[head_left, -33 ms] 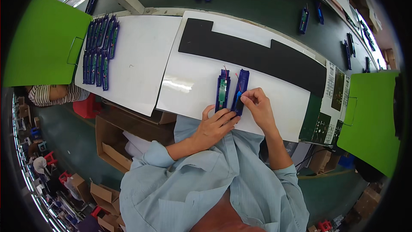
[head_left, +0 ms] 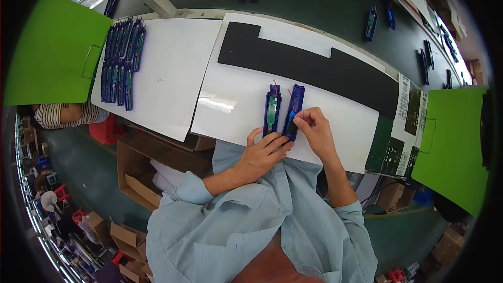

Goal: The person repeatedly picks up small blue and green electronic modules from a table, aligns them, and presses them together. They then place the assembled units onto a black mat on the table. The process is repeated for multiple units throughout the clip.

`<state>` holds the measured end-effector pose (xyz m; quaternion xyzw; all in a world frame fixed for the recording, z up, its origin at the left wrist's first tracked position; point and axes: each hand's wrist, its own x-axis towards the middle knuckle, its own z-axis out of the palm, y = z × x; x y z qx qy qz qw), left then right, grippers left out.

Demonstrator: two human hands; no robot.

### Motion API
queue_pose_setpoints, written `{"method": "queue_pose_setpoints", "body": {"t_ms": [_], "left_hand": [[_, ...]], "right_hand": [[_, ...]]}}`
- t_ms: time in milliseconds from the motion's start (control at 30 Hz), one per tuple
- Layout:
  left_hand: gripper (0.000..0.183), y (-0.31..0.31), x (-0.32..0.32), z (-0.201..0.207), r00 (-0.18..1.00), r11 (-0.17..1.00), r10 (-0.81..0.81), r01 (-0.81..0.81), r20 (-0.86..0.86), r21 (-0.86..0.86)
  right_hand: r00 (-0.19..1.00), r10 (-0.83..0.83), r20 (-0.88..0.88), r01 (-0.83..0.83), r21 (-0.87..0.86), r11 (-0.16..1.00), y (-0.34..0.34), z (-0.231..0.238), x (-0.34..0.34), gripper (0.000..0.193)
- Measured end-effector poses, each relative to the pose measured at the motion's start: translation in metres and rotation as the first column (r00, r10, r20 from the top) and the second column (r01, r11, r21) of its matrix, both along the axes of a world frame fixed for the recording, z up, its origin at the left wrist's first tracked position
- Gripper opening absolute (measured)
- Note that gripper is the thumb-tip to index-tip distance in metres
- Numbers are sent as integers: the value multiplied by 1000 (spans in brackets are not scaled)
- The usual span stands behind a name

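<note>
Two long, dark purple-blue casing halves lie side by side on the white work surface. The left casing half (head_left: 271, 110) has a narrow green circuit board (head_left: 272, 108) inside and thin wires at its far end. The right casing half (head_left: 297, 96) has a red wire and a small blue part (head_left: 292, 117) in it. My left hand (head_left: 260, 153) lies across the near ends of both halves, its fingertips holding the right one steady. My right hand (head_left: 316, 128) pinches at the blue part, thumb and index finger together; the fingers hide part of it.
A black mat (head_left: 304, 57) with cut-outs lies beyond the halves. Several filled casing halves (head_left: 119, 63) stand in rows at the left. More lie on the green conveyor (head_left: 314, 0) behind. Green panels (head_left: 57, 47) flank the bench; a striped sleeve (head_left: 57, 116) shows below the left one.
</note>
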<state>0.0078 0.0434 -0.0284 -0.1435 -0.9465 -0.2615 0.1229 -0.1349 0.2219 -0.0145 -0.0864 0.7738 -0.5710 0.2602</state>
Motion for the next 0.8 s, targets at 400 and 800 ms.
{"method": "queue_pose_setpoints", "body": {"t_ms": [400, 800], "left_hand": [[44, 1, 1, -4, 1000, 999, 17, -17, 9, 31], [33, -10, -13, 16, 999, 996, -25, 22, 34, 82]], "right_hand": [[975, -14, -220, 39, 110, 993, -7, -11, 12, 11], [719, 242, -652, -16, 333, 943, -37, 1, -31, 15]]}}
